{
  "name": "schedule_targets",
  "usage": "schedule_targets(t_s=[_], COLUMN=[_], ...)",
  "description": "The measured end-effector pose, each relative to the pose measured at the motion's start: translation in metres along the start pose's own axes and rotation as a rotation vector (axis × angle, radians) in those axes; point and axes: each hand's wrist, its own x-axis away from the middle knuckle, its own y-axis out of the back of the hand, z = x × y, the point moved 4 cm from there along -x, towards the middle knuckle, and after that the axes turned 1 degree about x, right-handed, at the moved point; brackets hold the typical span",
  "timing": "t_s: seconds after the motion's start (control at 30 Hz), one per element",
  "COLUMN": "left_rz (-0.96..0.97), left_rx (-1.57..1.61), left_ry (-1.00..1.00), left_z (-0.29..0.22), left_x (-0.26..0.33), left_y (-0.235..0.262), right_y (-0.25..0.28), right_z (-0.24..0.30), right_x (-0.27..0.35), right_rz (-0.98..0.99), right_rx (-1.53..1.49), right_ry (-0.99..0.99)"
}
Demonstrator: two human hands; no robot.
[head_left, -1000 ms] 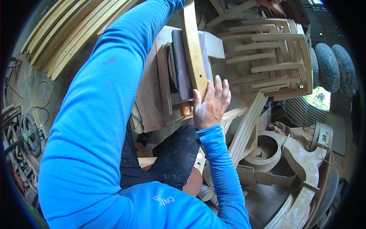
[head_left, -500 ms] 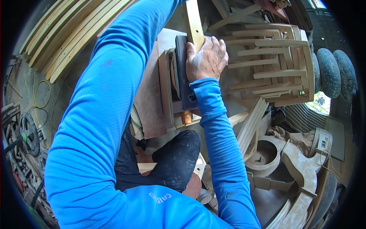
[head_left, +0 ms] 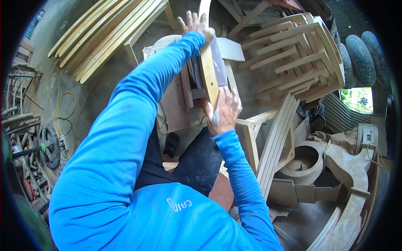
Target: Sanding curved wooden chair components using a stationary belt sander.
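Observation:
A long, slightly curved wooden slat (head_left: 206, 62) stands out in front of me, running away from my body over a greyish sanding belt (head_left: 217, 60) on a wooden-framed bench machine. My right hand (head_left: 225, 109) grips the slat's near end, thumb on its left side and fingers along the right. Farther up, my left hand (head_left: 196, 24) rests against the slat with the thumb side over it; its fingers stretch out beyond the left edge. A small dark hole shows near the slat's near end. The far end runs out of the picture.
Several curved slats (head_left: 111, 35) are stacked at the far left. A pile of wooden frames (head_left: 293, 54) stands at the far right. Upright slats (head_left: 274, 142) lean by my right arm, near a dusty cast machine (head_left: 339, 167). A yellow cord (head_left: 63, 104) lies on the floor.
The slat and my right hand have come nearer to me. My left hand, out of sight before, now shows on the slat. More of the belt shows, and the whole view has shifted slightly.

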Motion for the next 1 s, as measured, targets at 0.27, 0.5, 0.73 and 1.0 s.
schedule_targets(t_s=[0.27, 0.5, 0.73, 1.0], left_rz=[0.158, 0.151, -0.008, 0.192], left_rx=[0.018, 0.051, 0.058, 0.182], left_ry=[-0.093, -0.105, -0.115, -0.1], left_z=[-0.044, -0.032, 0.003, 0.013], left_x=[0.182, 0.134, 0.005, -0.086], left_y=[0.017, 0.011, 0.002, 0.018], right_y=[0.057, 0.05, 0.004, -0.031], right_z=[-0.031, -0.013, 0.012, 0.028], right_x=[0.168, 0.125, 0.007, -0.097], right_rz=[0.13, 0.076, 0.005, -0.043], right_rx=[-0.068, 0.011, 0.079, 0.145], right_ry=[0.034, 0.055, 0.094, 0.087])
